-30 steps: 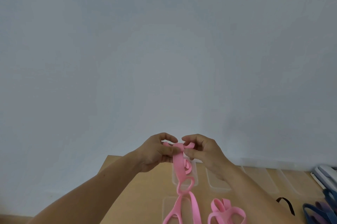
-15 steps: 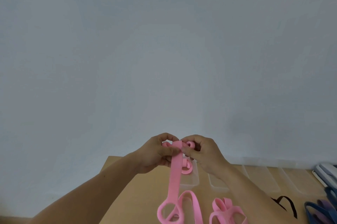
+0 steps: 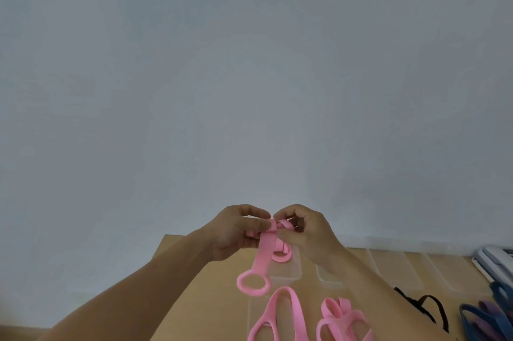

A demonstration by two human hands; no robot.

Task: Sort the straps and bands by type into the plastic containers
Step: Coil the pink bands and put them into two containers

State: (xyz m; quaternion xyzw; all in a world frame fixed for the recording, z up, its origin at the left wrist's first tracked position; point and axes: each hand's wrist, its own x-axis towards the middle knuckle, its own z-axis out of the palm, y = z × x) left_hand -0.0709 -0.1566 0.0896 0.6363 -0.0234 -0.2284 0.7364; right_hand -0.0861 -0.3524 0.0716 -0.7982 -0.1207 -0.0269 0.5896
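Both hands are raised above the wooden table (image 3: 194, 279) and work on one pink strap (image 3: 265, 251). My left hand (image 3: 238, 229) pinches its rolled upper end between thumb and fingers. My right hand (image 3: 305, 229) pinches the same roll from the right. The strap's free length hangs down to a ring-shaped end (image 3: 253, 283). Behind it a clear plastic container (image 3: 288, 275) holds a coiled pink strap (image 3: 281, 254). More pink straps lie near the bottom edge, one looped (image 3: 277, 315) and a bundle (image 3: 344, 321).
Several clear containers (image 3: 394, 265) stand in a row along the wall to the right. A black band (image 3: 424, 307) lies right of my forearm. Blue and purple bands (image 3: 488, 318) pile up at the bottom right. White objects (image 3: 497, 260) sit at the far right edge.
The hanging strap has grown shorter as its top end is rolled up between my fingers. Its ring end has risen from the bottom edge.
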